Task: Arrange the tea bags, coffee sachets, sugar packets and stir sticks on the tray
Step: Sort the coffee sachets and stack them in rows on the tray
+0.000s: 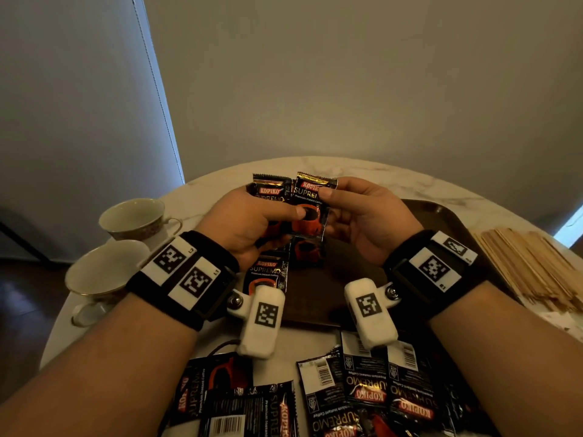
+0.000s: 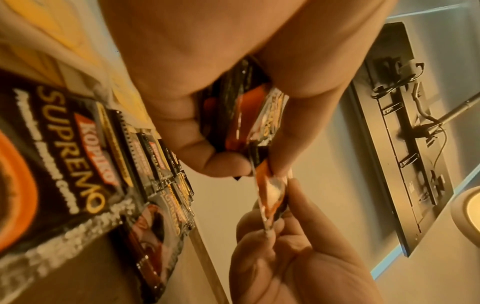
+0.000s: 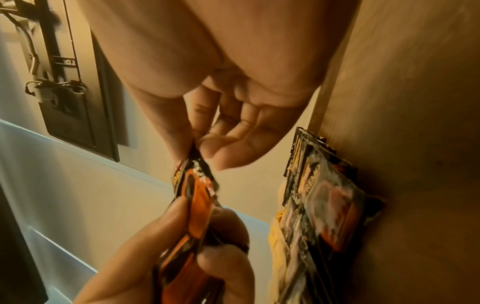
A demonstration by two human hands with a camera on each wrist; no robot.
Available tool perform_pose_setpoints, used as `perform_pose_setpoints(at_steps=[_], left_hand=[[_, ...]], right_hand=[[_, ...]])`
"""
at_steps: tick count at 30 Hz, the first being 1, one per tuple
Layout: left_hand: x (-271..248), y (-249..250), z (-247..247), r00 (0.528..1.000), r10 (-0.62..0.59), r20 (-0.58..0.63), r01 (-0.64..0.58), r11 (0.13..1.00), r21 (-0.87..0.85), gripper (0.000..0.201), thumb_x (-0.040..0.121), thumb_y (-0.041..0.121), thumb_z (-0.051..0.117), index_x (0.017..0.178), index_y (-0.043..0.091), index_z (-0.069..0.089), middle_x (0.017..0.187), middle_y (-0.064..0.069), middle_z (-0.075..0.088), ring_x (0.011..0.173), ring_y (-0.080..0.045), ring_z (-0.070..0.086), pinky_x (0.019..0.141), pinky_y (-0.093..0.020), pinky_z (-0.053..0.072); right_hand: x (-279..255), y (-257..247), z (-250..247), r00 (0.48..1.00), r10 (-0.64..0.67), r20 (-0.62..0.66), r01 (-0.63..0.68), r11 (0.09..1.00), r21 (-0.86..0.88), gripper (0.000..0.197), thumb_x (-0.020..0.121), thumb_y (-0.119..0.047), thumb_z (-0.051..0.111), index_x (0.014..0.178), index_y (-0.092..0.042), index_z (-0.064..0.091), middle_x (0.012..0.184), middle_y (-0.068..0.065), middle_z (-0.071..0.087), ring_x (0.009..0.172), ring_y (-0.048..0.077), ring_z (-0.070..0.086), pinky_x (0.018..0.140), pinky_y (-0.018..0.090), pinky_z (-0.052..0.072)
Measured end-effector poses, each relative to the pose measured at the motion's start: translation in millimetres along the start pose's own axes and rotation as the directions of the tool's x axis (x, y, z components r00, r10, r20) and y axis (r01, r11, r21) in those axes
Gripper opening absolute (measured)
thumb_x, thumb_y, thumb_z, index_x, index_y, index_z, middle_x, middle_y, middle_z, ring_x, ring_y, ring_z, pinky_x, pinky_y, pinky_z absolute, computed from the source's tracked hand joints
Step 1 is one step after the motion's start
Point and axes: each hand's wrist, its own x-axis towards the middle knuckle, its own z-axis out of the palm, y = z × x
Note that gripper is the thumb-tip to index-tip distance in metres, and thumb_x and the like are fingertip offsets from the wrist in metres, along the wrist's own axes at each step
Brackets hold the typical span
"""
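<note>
Head view alone shows stir sticks [image 1: 533,266] right of the tray [image 1: 435,216] on the bench [image 1: 362,168], left hand [image 1: 249,225] gripping glossy black-and-orange coffee sachets [image 1: 307,209] above the tray, right hand [image 1: 362,216] pinching the front sachet's corner

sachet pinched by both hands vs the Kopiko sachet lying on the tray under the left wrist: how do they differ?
The held sachet is lifted above the tray, pinched by the left hand and right hand; the tray sachet lies flat, untouched.
The held sachet overlaps a second sachet in the left hand; the tray sachet is partly hidden by the left wrist camera.
Both show the same black Kopiko Supremo front with an orange cup, logo end away from the person.
</note>
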Motion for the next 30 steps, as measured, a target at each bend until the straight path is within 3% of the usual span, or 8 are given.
perform_pose_setpoints(at_steps=[3, 5, 7, 10, 14, 20, 23, 30], left_hand=[[0.8, -0.1, 0.4, 1.0, 0.027, 0.013, -0.027, 0.999, 0.025, 0.037, 0.082, -0.01, 0.073, 0.115, 0.006, 0.07, 0.103, -0.013, 0.079, 0.083, -0.024, 0.077, 0.057, -0.027, 0.056], [0.8, -0.3, 1.5, 0.999, 0.039, 0.02, -0.039, 0.999, 0.028, 0.035, 0.082, -0.01, 0.073, 0.113, 0.006, 0.07, 0.099, -0.012, 0.079, 0.08, -0.023, 0.077, 0.055, -0.027, 0.056], [2.9, -1.6, 1.3, 1.0, 0.029, -0.006, -0.029, 0.999, 0.021, 0.032, 0.082, -0.009, 0.074, 0.11, 0.007, 0.071, 0.097, -0.011, 0.079, 0.079, -0.024, 0.076, 0.055, -0.027, 0.055], [7.4, -3.0, -1.1, 0.997, 0.001, -0.081, -0.002, 1.0, -0.008, 0.03, 0.082, -0.007, 0.076, 0.109, 0.006, 0.072, 0.092, -0.01, 0.079, 0.075, -0.022, 0.075, 0.055, -0.028, 0.056], [11.4, -4.7, -2.9, 0.992, -0.006, -0.123, 0.005, 1.0, -0.004, 0.029, 0.083, 0.002, 0.079, 0.11, 0.003, 0.07, 0.092, -0.012, 0.078, 0.071, -0.02, 0.073, 0.055, -0.028, 0.055], [18.2, -0.8, -13.4, 0.97, -0.038, -0.242, 0.015, 0.995, -0.097, 0.033, 0.09, 0.016, 0.075, 0.121, 0.005, 0.067, 0.089, -0.01, 0.071, 0.067, -0.016, 0.066, 0.053, -0.025, 0.054], [18.2, 0.9, -14.6, 0.967, -0.041, -0.25, 0.013, 0.994, -0.109, 0.033, 0.092, 0.017, 0.074, 0.122, 0.006, 0.066, 0.092, -0.01, 0.071, 0.071, -0.016, 0.067, 0.054, -0.024, 0.055], [16.3, 2.9, -13.2, 0.97, -0.055, -0.239, 0.031, 0.994, -0.104, 0.027, 0.091, 0.014, 0.072, 0.117, 0.007, 0.068, 0.089, -0.01, 0.071, 0.071, -0.017, 0.066, 0.056, -0.025, 0.056]], right_hand=[[0.1, -1.0, 2.4, 0.997, 0.033, -0.064, -0.035, 0.999, -0.022, 0.008, 0.091, -0.021, 0.072, 0.092, -0.013, 0.07, 0.093, 0.012, 0.065, 0.075, 0.023, 0.062, 0.064, 0.032, 0.052], [1.3, -0.6, 2.6, 0.989, 0.077, -0.124, -0.078, 0.997, -0.002, 0.026, 0.094, -0.027, 0.068, 0.11, -0.008, 0.071, 0.101, 0.013, 0.065, 0.086, 0.028, 0.062, 0.066, 0.033, 0.052], [0.3, -1.7, 2.8, 0.989, 0.095, -0.117, -0.095, 0.995, 0.009, 0.033, 0.095, -0.027, 0.066, 0.119, -0.005, 0.069, 0.102, 0.012, 0.068, 0.085, 0.025, 0.064, 0.063, 0.031, 0.054], [-2.4, -3.5, 3.4, 0.996, 0.068, -0.061, -0.069, 0.998, -0.002, 0.023, 0.094, -0.012, 0.068, 0.114, -0.001, 0.069, 0.085, 0.008, 0.069, 0.066, 0.014, 0.064, 0.058, 0.026, 0.056], [-1.8, -3.0, 3.1, 0.986, 0.061, -0.157, -0.063, 0.998, -0.009, 0.011, 0.089, 0.002, 0.069, 0.099, -0.003, 0.068, 0.073, 0.005, 0.066, 0.059, 0.012, 0.061, 0.055, 0.024, 0.057], [-2.8, 3.7, -9.4, 0.883, 0.414, -0.221, -0.445, 0.888, -0.114, 0.008, 0.09, 0.0, 0.063, 0.093, -0.008, 0.064, 0.056, 0.001, 0.061, 0.056, 0.014, 0.057, 0.052, 0.024, 0.05], [-1.3, 5.9, -11.2, 0.858, 0.457, -0.233, -0.498, 0.852, -0.163, 0.005, 0.09, 0.001, 0.064, 0.09, -0.004, 0.065, 0.055, 0.004, 0.063, 0.054, 0.015, 0.06, 0.05, 0.024, 0.053], [-1.3, 10.1, -9.8, 0.872, 0.439, -0.217, -0.483, 0.843, -0.236, 0.007, 0.09, 0.003, 0.068, 0.091, -0.004, 0.067, 0.072, 0.01, 0.069, 0.058, 0.015, 0.067, 0.051, 0.024, 0.058]])
